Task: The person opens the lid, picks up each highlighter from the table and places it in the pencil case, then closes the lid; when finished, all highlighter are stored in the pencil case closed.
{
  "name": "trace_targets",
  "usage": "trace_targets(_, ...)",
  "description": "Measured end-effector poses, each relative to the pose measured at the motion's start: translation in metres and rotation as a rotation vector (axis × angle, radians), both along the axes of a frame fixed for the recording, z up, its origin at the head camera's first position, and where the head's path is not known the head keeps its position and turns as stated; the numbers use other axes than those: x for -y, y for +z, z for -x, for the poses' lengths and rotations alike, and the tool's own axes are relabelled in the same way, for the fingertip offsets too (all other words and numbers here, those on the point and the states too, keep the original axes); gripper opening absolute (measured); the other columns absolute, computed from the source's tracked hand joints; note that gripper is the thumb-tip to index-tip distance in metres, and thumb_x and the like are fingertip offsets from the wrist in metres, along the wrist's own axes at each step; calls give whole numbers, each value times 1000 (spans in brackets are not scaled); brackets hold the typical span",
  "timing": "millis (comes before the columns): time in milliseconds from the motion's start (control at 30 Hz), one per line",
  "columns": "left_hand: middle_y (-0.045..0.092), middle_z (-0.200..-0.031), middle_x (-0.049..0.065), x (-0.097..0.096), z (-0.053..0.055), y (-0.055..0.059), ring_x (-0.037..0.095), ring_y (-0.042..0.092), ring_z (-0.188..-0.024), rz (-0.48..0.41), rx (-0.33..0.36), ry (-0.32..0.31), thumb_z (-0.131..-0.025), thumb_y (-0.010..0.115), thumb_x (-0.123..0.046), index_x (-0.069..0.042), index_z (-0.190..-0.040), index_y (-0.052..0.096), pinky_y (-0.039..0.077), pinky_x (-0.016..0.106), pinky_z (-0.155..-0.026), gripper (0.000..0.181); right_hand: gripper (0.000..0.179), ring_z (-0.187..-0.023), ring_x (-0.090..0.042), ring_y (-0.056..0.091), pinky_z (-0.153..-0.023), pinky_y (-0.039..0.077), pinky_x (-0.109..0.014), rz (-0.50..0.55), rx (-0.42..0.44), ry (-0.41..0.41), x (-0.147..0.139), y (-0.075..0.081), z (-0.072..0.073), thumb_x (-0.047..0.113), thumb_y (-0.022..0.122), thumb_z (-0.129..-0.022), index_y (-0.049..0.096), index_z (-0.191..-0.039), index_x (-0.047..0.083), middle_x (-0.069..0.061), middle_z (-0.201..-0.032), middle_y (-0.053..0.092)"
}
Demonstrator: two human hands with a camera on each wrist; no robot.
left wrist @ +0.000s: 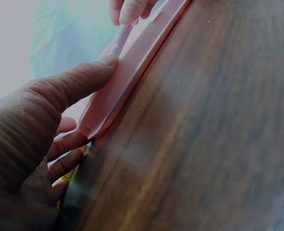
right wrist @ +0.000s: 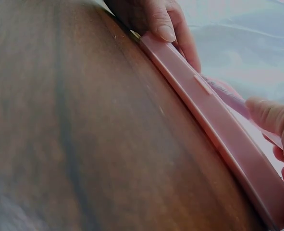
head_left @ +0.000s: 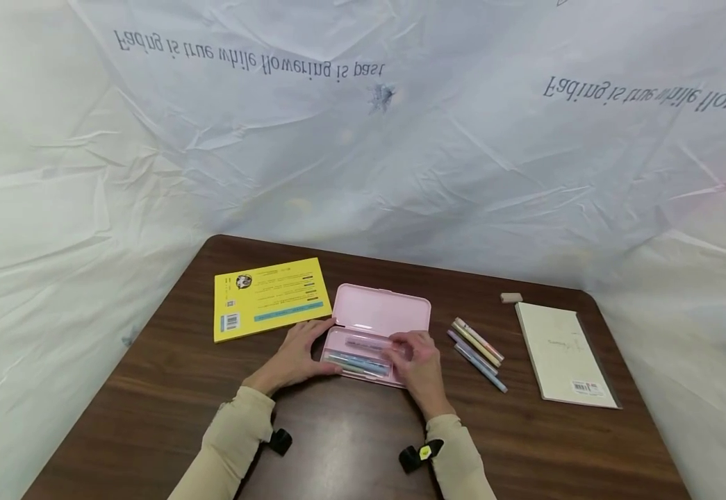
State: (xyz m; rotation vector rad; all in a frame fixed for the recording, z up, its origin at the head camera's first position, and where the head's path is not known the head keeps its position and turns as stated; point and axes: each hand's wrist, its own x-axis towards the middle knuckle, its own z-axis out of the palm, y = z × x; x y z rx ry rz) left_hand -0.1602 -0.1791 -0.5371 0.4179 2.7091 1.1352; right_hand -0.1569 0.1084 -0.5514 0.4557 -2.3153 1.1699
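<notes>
A pink pencil case lies on the table with its lid swung back. Several blue and green pens rest along its front half. My left hand grips the case's left end, thumb at the front edge and fingers round the far side; its thumb shows up close in the left wrist view. Between the thumb and fingers of my right hand is the end of a pale purple pen, tilted at the case's back part. The right fingertips are partly hidden behind the thumb.
Several pastel pens lie in a loose group right of the case. Farther right are a cream notebook and a small eraser. A yellow book lies at the back left. White sheeting hangs behind the table.
</notes>
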Motion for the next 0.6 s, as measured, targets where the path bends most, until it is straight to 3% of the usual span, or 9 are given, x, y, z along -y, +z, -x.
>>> trace_targets(600, 40, -166, 6, -2, -1, 0, 38, 28, -152, 10, 20, 14, -77, 87, -63, -31, -164, 40, 27, 67, -121, 104, 28, -87, -20, 59, -74, 49, -37, -79, 68, 20, 2, 0, -2, 11, 97, -75, 80, -97, 10, -2, -89, 66)
